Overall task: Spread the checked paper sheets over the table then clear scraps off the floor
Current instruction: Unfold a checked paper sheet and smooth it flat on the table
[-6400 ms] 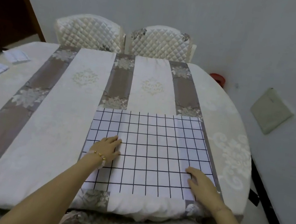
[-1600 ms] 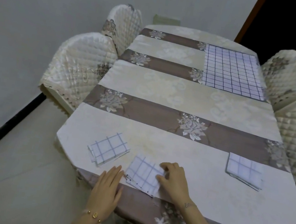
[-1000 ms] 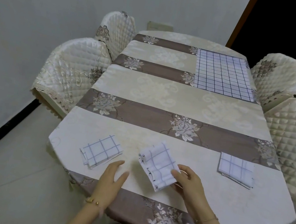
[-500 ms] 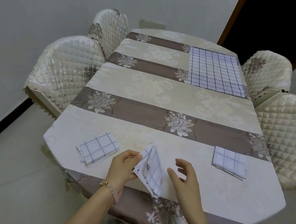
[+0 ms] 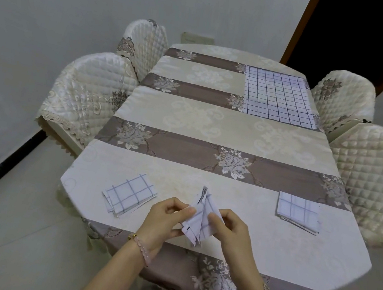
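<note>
A folded checked paper sheet [image 5: 200, 217] is lifted off the near end of the table [image 5: 214, 121], partly opened into a tent shape. My left hand [image 5: 163, 223] pinches its left flap and my right hand [image 5: 232, 231] pinches its right flap. Another folded checked sheet [image 5: 128, 194] lies flat to the left of my hands. A third folded one [image 5: 297, 211] rests on the near right of the table. One unfolded checked sheet [image 5: 278, 96] lies spread at the far right corner.
A striped cream and brown floral cloth covers the table. Quilted chairs stand on the left [image 5: 84, 100] and the right [image 5: 375, 179], with two more behind them. Bare tiled floor [image 5: 11, 216] lies at the near left, and a dark doorway [image 5: 353, 37] is behind.
Since 6.4 s ago I have moved from the spread sheet to the table's other end. My hands picked a folded sheet off the table, and now both pinch it and pull its flaps apart.
</note>
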`<state>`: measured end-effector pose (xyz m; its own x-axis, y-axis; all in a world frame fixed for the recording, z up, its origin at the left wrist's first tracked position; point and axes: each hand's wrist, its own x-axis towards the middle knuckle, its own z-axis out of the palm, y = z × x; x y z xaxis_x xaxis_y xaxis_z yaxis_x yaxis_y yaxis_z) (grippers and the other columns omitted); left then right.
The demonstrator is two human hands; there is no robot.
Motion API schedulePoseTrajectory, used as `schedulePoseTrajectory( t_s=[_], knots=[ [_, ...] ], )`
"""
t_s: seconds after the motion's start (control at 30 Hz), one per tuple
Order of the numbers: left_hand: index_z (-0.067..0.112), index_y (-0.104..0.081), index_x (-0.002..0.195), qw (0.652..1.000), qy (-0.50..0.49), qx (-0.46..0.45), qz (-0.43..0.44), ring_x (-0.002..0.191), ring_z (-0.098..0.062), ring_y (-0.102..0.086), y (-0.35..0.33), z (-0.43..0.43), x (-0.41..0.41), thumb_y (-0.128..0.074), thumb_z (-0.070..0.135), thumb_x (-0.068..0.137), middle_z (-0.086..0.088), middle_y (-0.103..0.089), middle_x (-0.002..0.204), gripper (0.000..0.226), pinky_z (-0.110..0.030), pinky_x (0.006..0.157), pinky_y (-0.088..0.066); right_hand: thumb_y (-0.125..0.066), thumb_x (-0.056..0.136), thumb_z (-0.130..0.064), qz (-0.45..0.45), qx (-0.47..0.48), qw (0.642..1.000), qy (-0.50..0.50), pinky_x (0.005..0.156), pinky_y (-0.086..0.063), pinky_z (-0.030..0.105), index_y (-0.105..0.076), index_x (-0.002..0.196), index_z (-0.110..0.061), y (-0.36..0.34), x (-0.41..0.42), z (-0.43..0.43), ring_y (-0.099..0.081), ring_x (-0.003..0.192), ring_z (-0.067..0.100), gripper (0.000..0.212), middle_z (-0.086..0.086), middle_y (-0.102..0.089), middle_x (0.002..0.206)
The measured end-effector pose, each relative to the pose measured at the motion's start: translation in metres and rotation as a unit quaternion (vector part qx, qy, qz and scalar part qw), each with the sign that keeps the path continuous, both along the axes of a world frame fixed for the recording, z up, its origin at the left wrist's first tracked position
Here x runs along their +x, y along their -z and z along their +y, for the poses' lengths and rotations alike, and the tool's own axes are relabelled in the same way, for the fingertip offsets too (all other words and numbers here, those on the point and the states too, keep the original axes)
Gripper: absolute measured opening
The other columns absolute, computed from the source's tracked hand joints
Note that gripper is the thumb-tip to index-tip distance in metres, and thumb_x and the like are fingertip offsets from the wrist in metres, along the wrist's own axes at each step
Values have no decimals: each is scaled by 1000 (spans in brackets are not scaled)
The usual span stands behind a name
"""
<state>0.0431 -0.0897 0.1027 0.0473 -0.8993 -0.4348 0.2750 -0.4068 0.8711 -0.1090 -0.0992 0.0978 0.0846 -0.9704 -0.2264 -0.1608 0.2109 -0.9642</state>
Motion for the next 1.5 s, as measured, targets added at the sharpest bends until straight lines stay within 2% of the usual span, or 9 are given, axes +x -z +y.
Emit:
schedulePoseTrajectory(
  t_s=[0.13, 0.27, 0.4, 0.53, 0.7, 0.83, 0.93, 1.27, 1.5],
  knots=[
    [10, -58, 68, 999, -4, 1, 54, 76, -17, -63, 0, 0, 3, -61, 13, 87, -9, -59, 79, 19, -30, 65, -55, -55, 92, -17, -39, 18, 999, -10, 75, -50, 32, -64, 77, -15, -1, -8, -3, -56, 71, 12, 18, -4, -61, 73],
    [4, -62, 80, 1000, -12, -13, 26, 83, -24, -66, 1, -2, 0, -60, 11, 87, -17, -62, 87, 11, -32, 69, -58, -55, 92, -27, -99, 50, 993, -48, 81, -55, 27, -66, 101, -17, -6, -3, -1, -66, 88, 9, 17, -4, -68, 96],
    [-5, -65, 88, 1000, -19, -15, -11, 92, -33, -69, 2, -6, -6, -62, 10, 87, -26, -67, 98, 15, -37, 76, -59, -66, 85, -29, -49, 33, 995, -79, 79, -56, 26, -61, 112, -25, -5, 7, 0, -66, 96, 13, 29, -4, -68, 105],
    [-8, -63, 95, 1000, -8, -12, -18, 84, -28, -70, 1, -8, -5, -59, 9, 88, -23, -67, 94, 18, -32, 69, -60, -62, 87, -17, -40, 25, 998, -38, 70, -53, 24, -65, 102, -17, 0, 5, -6, -65, 87, 17, 15, 1, -69, 97],
    [10, -56, 79, 998, -44, -13, -51, 72, -12, -59, 0, -15, 10, -51, 10, 93, -3, -58, 77, 15, -24, 59, -54, -61, 87, -17, -63, 60, 996, 11, 74, -51, 39, -70, 87, -6, 6, -16, -18, -60, 82, 23, 14, 11, -67, 86],
    [17, -57, 75, 989, -60, -31, -134, 76, -19, -53, 8, -25, 27, -54, 18, 92, -4, -57, 77, 17, -31, 66, -46, -60, 89, -15, -97, 74, 992, 18, 66, -57, 25, -69, 81, -8, 4, -30, -24, -59, 71, 17, 14, 10, -62, 78],
    [22, -61, 77, 980, -55, -44, -185, 78, -19, -52, 14, -31, 34, -58, 21, 89, 1, -59, 76, 13, -33, 72, -43, -60, 89, -16, -80, 76, 994, 20, 62, -53, 24, -68, 77, -12, 6, -36, -29, -52, 65, 14, 15, 5, -56, 73],
    [11, -64, 88, 982, 60, 59, -168, 59, -14, -51, 24, -50, 44, -51, 9, 91, -7, -57, 70, 14, -17, 43, -46, -53, 94, -20, 3, 127, 992, 6, 61, -53, 20, -68, 93, -5, 25, -54, -55, -58, 73, 16, 21, 5, -64, 84],
    [12, -62, 78, 994, -50, 55, -77, 65, -18, -61, 35, -44, 18, -58, 11, 89, -11, -61, 78, 12, -23, 54, -56, -58, 90, -26, 118, -2, 991, 64, 77, -47, 22, -62, 105, -18, 27, -36, -41, -59, 93, 8, 17, -5, -64, 105]
  ],
)
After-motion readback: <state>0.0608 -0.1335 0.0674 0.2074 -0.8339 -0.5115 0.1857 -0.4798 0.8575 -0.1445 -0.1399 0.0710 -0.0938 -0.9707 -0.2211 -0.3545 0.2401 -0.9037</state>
